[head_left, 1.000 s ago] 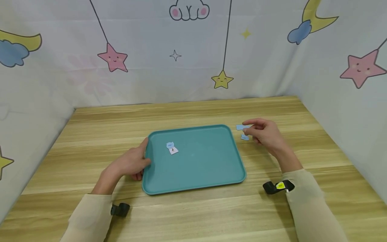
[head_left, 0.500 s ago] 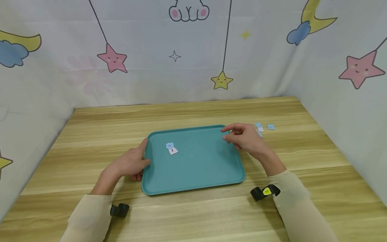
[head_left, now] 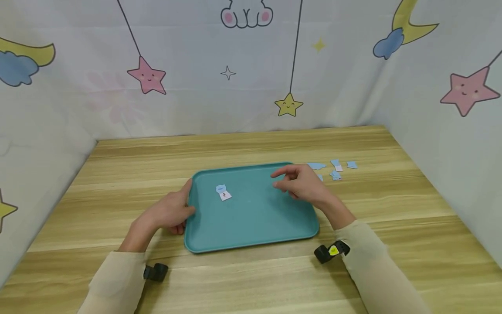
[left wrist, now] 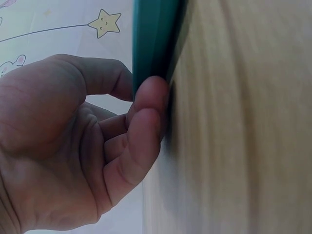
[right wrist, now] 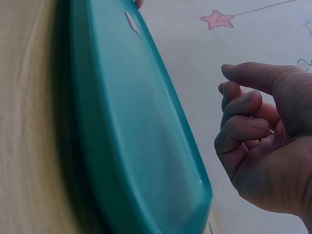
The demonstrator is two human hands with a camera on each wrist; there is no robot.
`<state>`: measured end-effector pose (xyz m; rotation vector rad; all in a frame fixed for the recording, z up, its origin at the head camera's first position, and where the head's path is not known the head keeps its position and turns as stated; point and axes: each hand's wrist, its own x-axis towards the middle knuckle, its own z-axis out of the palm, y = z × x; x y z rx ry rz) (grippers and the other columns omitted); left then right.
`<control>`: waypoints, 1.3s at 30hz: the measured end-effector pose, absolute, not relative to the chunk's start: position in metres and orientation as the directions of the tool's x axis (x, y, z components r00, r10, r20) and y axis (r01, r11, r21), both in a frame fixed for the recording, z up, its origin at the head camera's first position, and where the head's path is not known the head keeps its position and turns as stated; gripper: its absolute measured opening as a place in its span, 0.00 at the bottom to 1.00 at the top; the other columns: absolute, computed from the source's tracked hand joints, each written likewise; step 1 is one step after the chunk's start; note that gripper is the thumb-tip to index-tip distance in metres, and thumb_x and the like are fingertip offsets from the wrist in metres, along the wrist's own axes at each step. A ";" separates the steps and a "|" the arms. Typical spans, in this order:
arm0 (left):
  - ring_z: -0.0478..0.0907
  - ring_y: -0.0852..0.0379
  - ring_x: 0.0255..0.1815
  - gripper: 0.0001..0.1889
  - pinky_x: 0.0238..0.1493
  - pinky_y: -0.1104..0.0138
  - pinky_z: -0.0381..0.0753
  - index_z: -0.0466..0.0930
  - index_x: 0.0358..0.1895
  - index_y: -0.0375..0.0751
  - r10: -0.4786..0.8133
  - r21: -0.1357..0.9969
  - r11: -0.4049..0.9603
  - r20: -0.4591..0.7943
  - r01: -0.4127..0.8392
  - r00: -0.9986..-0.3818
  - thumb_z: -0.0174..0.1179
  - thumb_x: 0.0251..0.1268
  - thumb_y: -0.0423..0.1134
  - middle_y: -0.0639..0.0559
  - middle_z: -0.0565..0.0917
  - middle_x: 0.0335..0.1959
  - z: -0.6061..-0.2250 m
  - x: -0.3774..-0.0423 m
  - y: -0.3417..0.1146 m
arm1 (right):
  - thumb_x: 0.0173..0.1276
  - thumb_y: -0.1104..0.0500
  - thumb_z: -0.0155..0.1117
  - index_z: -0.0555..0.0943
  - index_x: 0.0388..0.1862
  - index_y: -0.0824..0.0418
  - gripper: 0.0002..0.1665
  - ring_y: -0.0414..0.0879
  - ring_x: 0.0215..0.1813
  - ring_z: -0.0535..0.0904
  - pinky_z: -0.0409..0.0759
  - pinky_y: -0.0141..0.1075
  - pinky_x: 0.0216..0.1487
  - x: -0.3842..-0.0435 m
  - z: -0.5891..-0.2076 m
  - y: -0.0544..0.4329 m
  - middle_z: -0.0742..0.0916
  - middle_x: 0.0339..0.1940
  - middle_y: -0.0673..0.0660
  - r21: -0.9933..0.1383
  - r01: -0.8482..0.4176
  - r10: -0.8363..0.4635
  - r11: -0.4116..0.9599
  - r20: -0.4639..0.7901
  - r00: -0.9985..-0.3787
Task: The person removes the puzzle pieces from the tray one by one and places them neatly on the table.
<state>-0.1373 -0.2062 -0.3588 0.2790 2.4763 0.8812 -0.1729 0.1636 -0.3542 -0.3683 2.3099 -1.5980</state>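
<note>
My left hand [head_left: 174,211] grips the left rim of a teal rectangular tray [head_left: 251,218]. In the left wrist view, its thumb lies on the tray's edge and its curled fingers are at the side and underside. Inside the tray, towards the left, lie small flat pieces [head_left: 223,192], one light blue and one white, set against each other and bearing small printed marks. My right hand [head_left: 303,183] hovers over the tray's right part, thumb and index finger apart, the other fingers loosely curled. Nothing shows between its fingertips in the head or right wrist view.
Beyond the tray's right rim, several loose light-blue pieces [head_left: 336,165] lie on the wooden table [head_left: 251,279]; my right hand partly hides some. A white curtain [head_left: 196,113] printed with stars and moons encloses the back and sides.
My right hand has moved left from the loose pieces to above the tray, uncovering several of them. The left hand, the tray and the pieces in it have stayed put.
</note>
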 end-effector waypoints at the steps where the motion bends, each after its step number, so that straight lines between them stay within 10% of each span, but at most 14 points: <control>1: 0.81 0.55 0.14 0.47 0.20 0.60 0.84 0.25 0.84 0.29 0.346 0.637 0.770 -0.381 0.028 -0.858 0.48 0.75 0.32 0.45 0.83 0.17 -0.359 -0.137 -0.206 | 0.72 0.61 0.70 0.84 0.61 0.70 0.22 0.42 0.17 0.66 0.66 0.34 0.23 -0.173 -0.354 0.162 0.82 0.23 0.56 -0.935 -0.041 -0.383 0.353 -0.104 -0.918; 39: 0.81 0.56 0.14 0.47 0.20 0.61 0.84 0.24 0.84 0.29 0.363 0.636 0.770 -0.367 0.054 -0.856 0.48 0.76 0.32 0.44 0.82 0.18 -0.364 -0.137 -0.212 | 0.69 0.58 0.74 0.87 0.62 0.57 0.23 0.42 0.20 0.62 0.64 0.35 0.28 -0.179 -0.365 0.089 0.67 0.14 0.47 -0.878 -0.093 -0.467 0.469 -0.158 -0.870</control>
